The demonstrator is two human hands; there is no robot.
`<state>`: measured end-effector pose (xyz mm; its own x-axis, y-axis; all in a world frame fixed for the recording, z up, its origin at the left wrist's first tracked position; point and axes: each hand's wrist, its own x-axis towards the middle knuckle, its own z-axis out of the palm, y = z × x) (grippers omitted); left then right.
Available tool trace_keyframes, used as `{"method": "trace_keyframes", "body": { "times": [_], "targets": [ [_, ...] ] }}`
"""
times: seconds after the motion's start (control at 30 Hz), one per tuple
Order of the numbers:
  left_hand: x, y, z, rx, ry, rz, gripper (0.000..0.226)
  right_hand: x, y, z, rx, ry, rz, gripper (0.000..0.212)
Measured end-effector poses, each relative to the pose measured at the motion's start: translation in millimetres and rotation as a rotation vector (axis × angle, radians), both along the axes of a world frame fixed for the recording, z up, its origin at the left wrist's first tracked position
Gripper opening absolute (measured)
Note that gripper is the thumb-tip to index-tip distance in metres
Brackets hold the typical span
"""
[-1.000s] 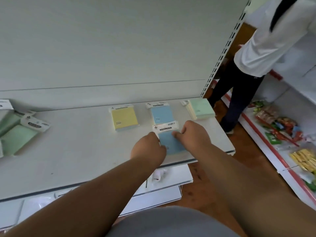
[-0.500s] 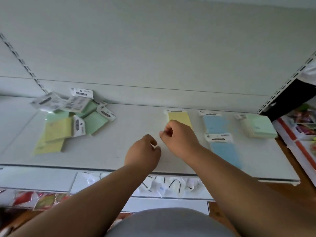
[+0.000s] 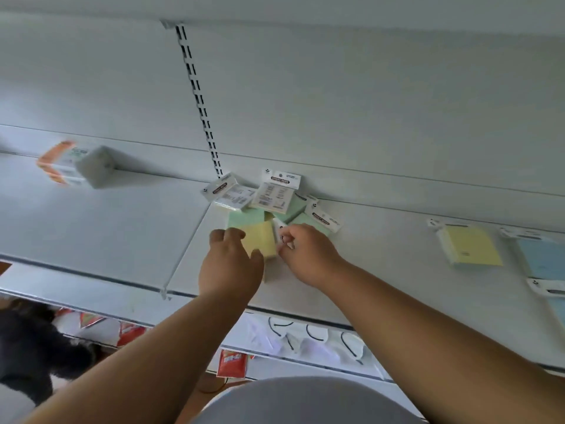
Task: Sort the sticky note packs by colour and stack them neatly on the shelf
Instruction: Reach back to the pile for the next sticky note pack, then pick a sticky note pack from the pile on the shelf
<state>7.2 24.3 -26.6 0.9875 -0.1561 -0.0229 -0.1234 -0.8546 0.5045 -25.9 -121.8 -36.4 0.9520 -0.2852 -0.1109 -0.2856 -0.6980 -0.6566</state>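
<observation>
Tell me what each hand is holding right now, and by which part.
The right hand pinches the white header card of the yellow sticky note pack in the unsorted pile. The left hand holds nothing; its spread fingers are at the pack's left edge.

White metal shelf [image 3: 91,228] fronts a pale back panel [image 3: 367,102] with a slotted upright [image 3: 198,96]; lighting is diffuse.

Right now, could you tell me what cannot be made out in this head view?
- Yellow pack: near end hidden behind the left hand.
- Right hand: grip on the pack's white header not clear; fingers curl away.
- Blue packs: cut off by the right edge.
- Box: print blurred.
- Mixed pile: count hidden by overlap.
</observation>
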Motion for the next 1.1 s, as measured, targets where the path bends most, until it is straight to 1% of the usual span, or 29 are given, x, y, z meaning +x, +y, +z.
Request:
{"method": "trace_keyframes", "body": {
  "times": [0.03, 0.1, 0.17, 0.27, 0.33, 0.43, 0.5, 0.6, 0.67, 0.7, 0.77, 0.8, 0.83, 0.87, 0.9, 0.93, 0.97, 1.03, 1.1],
  "targets": [
    [4.5, 5.2, -1.9, 0.006, 0.023, 0.011, 0.044, 7.6, 7.1, 0.7, 0.034, 0.027, -0.021, 0.013],
    [10.0, 10.5, -6.9, 0.007, 0.064, -0.015, 0.046, 19.8, 15.9, 1.0, 0.16, 0.069, -0.101, 0.019],
    [12.9, 11.0, -8.8, -0.06, 0.072, -0.019, 0.043, 26.2, 17.8, 1.3, 0.253, 0.067, -0.193, 0.019],
    [15.9, 10.2, -5.3, -0.267, 0.095, 0.059, 0.037, 25.1, 12.1, 2.9, 0.34, 0.052, -0.314, 0.025],
    [15.2, 6.8, -1.5, -0.426, 0.134, 0.089, 0.036, 19.2, 5.7, 4.2, 0.452, 0.012, -0.411, 0.029],
    [9.8, -7.5, 1.5, -0.587, 0.197, 0.044, 0.035, 2.9, -8.2, 8.8, 0.561, -0.08, -0.479, 0.016],
    [4.8, -21.1, 0.0, -0.632, 0.291, -0.022, 0.029, -13.8, -22.1, 10.8, 0.556, -0.138, -0.481, 0.012],
    [-2.6, -44.2, -5.0, -0.683, 0.429, -0.102, 0.013, -44.9, -45.0, 12.8, 0.496, -0.18, -0.486, 0.01],
    [-12.1, -62.5, -5.7, -0.721, 0.477, -0.144, 0.015, -65.7, -59.4, 13.5, 0.426, -0.185, -0.534, 0.013],
    [-18.6, -73.1, -5.1, -0.757, 0.503, -0.157, 0.015, -76.1, -66.9, 13.5, 0.353, -0.169, -0.582, 0.018],
    [-33.4, -95.6, -3.2, -0.817, 0.547, -0.159, 0.016, -97.9, -83.6, 12.8, 0.207, -0.096, -0.722, 0.038],
    [-41.7, -106.9, -2.3, -0.831, 0.572, -0.161, 0.018, -108.9, -92.2, 12.7, 0.19, -0.06, -0.785, 0.047],
    [-50.6, -117.9, -2.2, -0.839, 0.597, -0.175, 0.018, -119.9, -101.2, 11.3, 0.225, -0.032, -0.821, 0.054],
    [-60.6, -128.7, -1.3, -0.842, 0.624, -0.199, 0.016, -130.9, -109.4, 10.9, 0.301, -0.023, -0.844, 0.056],
    [-71.5, -138.7, -1.3, -0.834, 0.654, -0.234, 0.013, -141.7, -117.5, 9.9, 0.392, -0.035, -0.864, 0.054],
    [-84.0, -148.5, -1.3, -0.817, 0.69, -0.274, 0.016, -152.2, -126.3, 9.4, 0.463, -0.059, -0.886, 0.048],
    [-97.1, -157.6, -2.2, -0.779, 0.723, -0.32, 0.022, -163.3, -136.2, 8.5, 0.482, -0.076, -0.9, 0.042],
    [-122.7, -175.4, -5.4, -0.671, 0.753, -0.407, 0.029, -184.5, -158.4, 6.6, 0.42, -0.074, -0.898, 0.036],
    [-141.4, -193.0, -6.5, -0.597, 0.721, -0.459, 0.029, -202.0, -181.6, 6.8, 0.313, -0.053, -0.864, 0.033]
  ]
}}
